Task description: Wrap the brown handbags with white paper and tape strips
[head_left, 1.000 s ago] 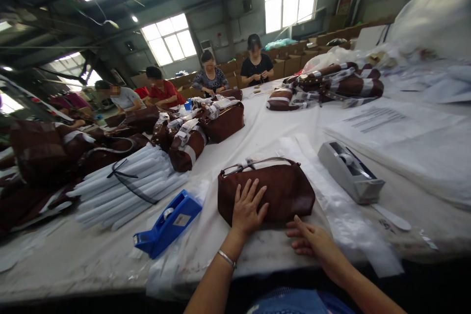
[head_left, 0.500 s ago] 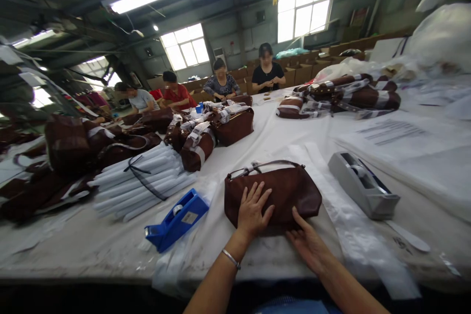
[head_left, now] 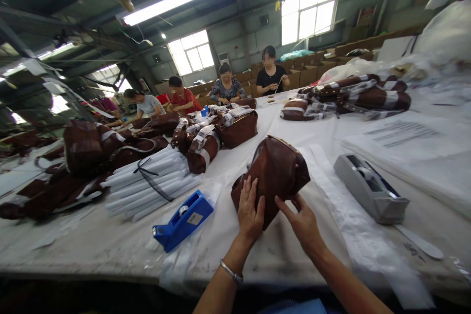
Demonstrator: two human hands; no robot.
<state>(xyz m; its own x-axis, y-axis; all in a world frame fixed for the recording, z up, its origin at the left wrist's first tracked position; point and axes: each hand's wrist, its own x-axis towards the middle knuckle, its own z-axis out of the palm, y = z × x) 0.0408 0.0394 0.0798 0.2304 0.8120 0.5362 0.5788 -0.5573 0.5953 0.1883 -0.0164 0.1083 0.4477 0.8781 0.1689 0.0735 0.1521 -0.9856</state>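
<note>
A dark brown leather handbag (head_left: pixel 275 171) is tilted up on one corner, with one end turned toward me. My left hand (head_left: pixel 251 213), a silver bangle at its wrist, presses its fingers along the bag's left side. On the lower right edge, my right hand (head_left: pixel 302 223) grips the bag, its thumb on the near face and its fingertips partly hidden behind. To the left lies a blue tape dispenser (head_left: pixel 184 221). A grey tape dispenser (head_left: pixel 371 189) stands to the right, and beside it runs a strip of clear plastic (head_left: pixel 358 230).
Rolled white tubes (head_left: pixel 147 184) tied with black ribbon lie at left, near a heap of brown bags (head_left: pixel 86 149). More wrapped bags (head_left: pixel 239 127) sit mid-table. White sheets (head_left: pixel 412 152) are stacked at right. Several people work across the table, before cardboard boxes (head_left: pixel 309 76).
The handbag has been turned and tipped up from lying broadside. My left hand has gone from flat on its face to its side; my right hand has risen along the edge.
</note>
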